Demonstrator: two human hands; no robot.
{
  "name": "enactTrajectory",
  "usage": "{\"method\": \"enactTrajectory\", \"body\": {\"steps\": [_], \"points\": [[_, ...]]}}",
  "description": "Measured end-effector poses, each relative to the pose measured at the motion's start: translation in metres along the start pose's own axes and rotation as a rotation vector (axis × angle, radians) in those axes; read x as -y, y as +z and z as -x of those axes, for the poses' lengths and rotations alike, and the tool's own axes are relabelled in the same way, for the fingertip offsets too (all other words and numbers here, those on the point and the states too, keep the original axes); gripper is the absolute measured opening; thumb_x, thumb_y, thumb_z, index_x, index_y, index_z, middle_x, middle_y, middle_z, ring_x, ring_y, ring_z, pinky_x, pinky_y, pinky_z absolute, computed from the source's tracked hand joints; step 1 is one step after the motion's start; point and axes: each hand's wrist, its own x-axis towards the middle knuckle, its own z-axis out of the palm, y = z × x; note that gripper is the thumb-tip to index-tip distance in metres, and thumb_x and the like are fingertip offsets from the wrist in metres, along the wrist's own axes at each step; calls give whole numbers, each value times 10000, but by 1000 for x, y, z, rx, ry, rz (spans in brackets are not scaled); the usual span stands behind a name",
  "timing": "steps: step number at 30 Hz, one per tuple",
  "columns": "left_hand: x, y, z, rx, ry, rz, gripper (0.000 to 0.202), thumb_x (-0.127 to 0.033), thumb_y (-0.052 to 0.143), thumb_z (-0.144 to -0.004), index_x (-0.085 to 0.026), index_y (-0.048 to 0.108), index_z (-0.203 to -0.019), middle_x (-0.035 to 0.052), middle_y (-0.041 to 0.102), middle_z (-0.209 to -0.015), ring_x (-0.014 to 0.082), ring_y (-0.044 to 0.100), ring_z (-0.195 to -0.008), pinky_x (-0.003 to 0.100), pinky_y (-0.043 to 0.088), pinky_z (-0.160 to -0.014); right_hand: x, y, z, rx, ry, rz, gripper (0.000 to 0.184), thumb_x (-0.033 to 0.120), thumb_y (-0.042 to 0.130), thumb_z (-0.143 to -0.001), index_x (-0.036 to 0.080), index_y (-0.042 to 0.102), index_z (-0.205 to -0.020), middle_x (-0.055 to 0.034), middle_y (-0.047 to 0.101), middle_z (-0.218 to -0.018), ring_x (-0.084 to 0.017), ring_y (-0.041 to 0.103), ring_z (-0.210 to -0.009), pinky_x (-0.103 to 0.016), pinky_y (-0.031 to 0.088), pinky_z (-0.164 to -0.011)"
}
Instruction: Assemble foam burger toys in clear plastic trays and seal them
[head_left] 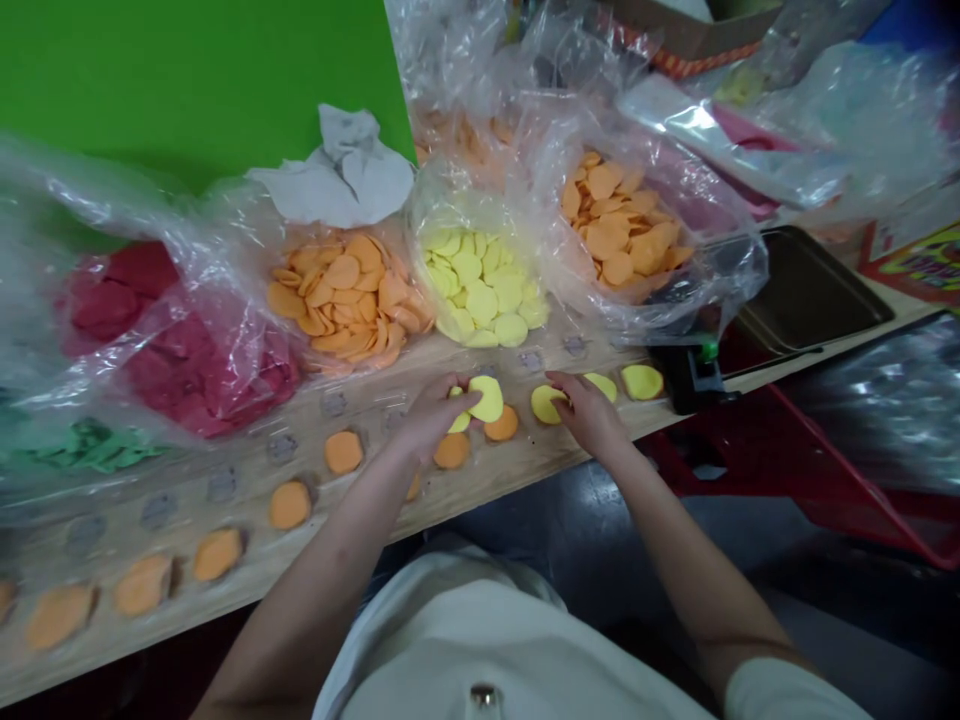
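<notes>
My left hand (437, 412) is closed on yellow discs (486, 398), thin and round, held above the table edge. Just beneath them lie orange discs (451, 451) in a row on the wood. My right hand (590, 412) has its fingers pinched at the edge of a yellow disc (547, 405), which is at table level by the row. Beyond that hand are a partly covered yellow disc (602, 387) and another yellow piece (642, 382). More orange discs (343, 452) run along the table to the left.
Clear bags of yellow discs (481, 290), orange discs (341, 290), more orange discs (619, 225) and dark pink pieces (187, 370) stand behind the row. A black clamp-like object (686, 380) and dark tray (810, 290) are right. A red crate (817, 490) stands below the table.
</notes>
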Motion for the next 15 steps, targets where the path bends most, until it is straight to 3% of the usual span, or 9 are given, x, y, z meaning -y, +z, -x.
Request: {"method": "enactTrajectory", "body": {"steps": [3, 5, 7, 9, 12, 15], "points": [[0, 5, 8, 159, 9, -230, 214, -293, 627, -688, -164, 552, -842, -11, 578, -660, 81, 516, -535, 190, 394, -516, 1, 1, 2, 17, -68, 198, 362, 129, 468, -781, 145, 530, -1137, -107, 602, -943, -232, 502, -938, -390, 405, -863], [-1, 9, 8, 269, 16, -367, 195, -309, 598, -710, -168, 558, -839, -9, 578, -664, 86, 503, -533, 195, 385, -513, 5, -1, 5, -47, -71, 303, 305, 178, 507, -784, 162, 565, -1083, -126, 569, -1033, -264, 457, -1001, -420, 376, -878], [0, 14, 3, 305, 67, -557, 167, -305, 561, -734, -187, 575, -851, 4, 602, -733, 110, 527, -579, 217, 399, -541, 10, -3, 9, -154, -60, 309, 263, 230, 513, -798, 174, 579, -1047, -127, 532, -1095, -262, 436, -1027, -414, 367, -883], [5, 19, -5, 217, 185, -829, 143, -273, 553, -736, -206, 595, -854, 24, 623, -801, 158, 563, -681, 256, 415, -616, 17, -3, 12, -217, -63, 236, 246, 255, 487, -821, 171, 575, -1034, -113, 540, -1058, -234, 453, -991, -375, 379, -872], [14, 25, -13, 27, 374, -1166, 163, -215, 533, -748, -204, 600, -896, 77, 631, -871, 235, 572, -833, 326, 400, -733, 29, 4, 16, -194, -93, 145, 224, 243, 447, -847, 166, 582, -1009, -90, 574, -959, -207, 482, -918, -336, 400, -835], [18, 26, -13, -10, 433, -1215, 205, -197, 496, -777, -201, 588, -960, 100, 627, -908, 251, 571, -875, 344, 393, -773, 44, 16, 21, -85, -159, 158, 226, 235, 419, -868, 182, 603, -989, -83, 595, -947, -203, 491, -927, -342, 395, -850]]}}
